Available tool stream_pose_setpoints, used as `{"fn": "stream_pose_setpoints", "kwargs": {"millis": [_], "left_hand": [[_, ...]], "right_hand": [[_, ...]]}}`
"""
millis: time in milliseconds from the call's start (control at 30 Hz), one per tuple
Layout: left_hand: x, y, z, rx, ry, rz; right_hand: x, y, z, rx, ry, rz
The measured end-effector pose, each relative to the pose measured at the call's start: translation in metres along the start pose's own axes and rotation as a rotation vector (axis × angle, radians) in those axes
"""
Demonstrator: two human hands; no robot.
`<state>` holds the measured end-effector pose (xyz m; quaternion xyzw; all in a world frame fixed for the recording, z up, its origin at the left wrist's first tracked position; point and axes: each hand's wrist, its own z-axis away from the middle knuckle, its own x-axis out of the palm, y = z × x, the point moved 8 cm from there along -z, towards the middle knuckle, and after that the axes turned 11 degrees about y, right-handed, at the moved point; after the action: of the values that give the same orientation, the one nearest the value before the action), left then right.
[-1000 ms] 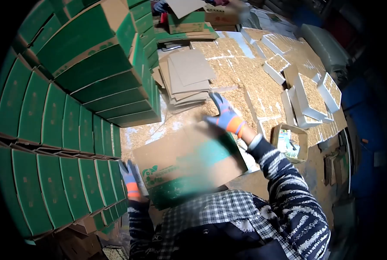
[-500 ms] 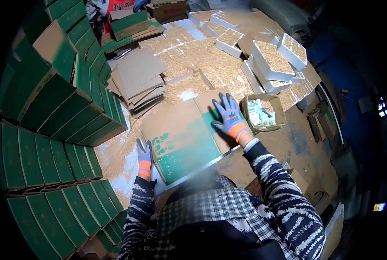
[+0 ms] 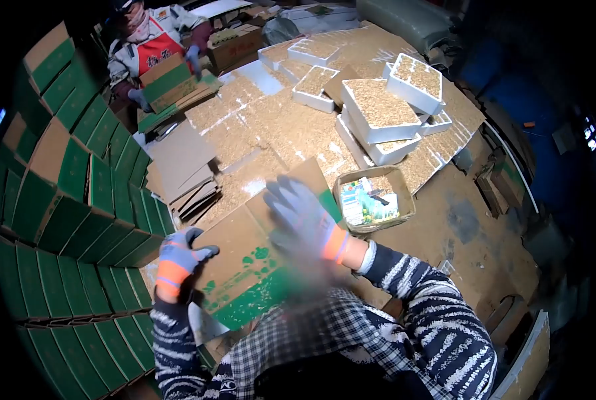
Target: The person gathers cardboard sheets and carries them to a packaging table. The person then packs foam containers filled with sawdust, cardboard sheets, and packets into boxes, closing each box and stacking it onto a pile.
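Note:
A flattened cardboard box (image 3: pixel 234 250), brown with green print, lies at the table's near edge in front of me. My left hand (image 3: pixel 180 260), in a grey and orange glove, grips its left edge, with the thumb over the top face. My right hand (image 3: pixel 304 217), gloved the same way, is spread over the box's right part with its fingers stretched out. It is partly blurred, and I cannot tell whether it touches the cardboard. To its right stands a small open carton (image 3: pixel 378 223) with printed packets inside.
Green boxes (image 3: pixel 78 220) are stacked high on the left. Grey cardboard sheets (image 3: pixel 181 160) lie beyond my left hand. White trays of brown flakes (image 3: pixel 381 110) are piled at the back right. Across the table, a person in a red apron (image 3: pixel 158 50) handles a green and brown box (image 3: pixel 168 83).
The view has shifted, bringing more of the co-worker into sight. My left hand has turned and closed on the box's edge. My right hand has moved left across the box.

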<state>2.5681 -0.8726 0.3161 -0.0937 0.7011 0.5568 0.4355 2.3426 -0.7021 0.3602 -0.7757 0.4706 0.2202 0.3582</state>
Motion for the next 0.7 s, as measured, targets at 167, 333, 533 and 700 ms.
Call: {"fn": "stream_pose_setpoints", "kwargs": {"millis": [167, 333, 533, 700], "left_hand": [[-0.029, 0.143, 0.018, 0.502, 0.203, -0.575], [-0.015, 0.099, 0.015, 0.045, -0.152, -0.107], [-0.067, 0.021, -0.034, -0.057, 0.033, 0.106], [-0.013, 0.084, -0.021, 0.400, 0.363, 0.187]], "right_hand": [[-0.028, 0.027, -0.059, -0.106, 0.104, 0.173], [-0.032, 0.023, -0.003, -0.380, 0.463, -0.117], [-0.092, 0.012, -0.037, -0.230, 0.241, -0.754], [0.028, -0.015, -0.024, -0.176, -0.473, -0.485]]}}
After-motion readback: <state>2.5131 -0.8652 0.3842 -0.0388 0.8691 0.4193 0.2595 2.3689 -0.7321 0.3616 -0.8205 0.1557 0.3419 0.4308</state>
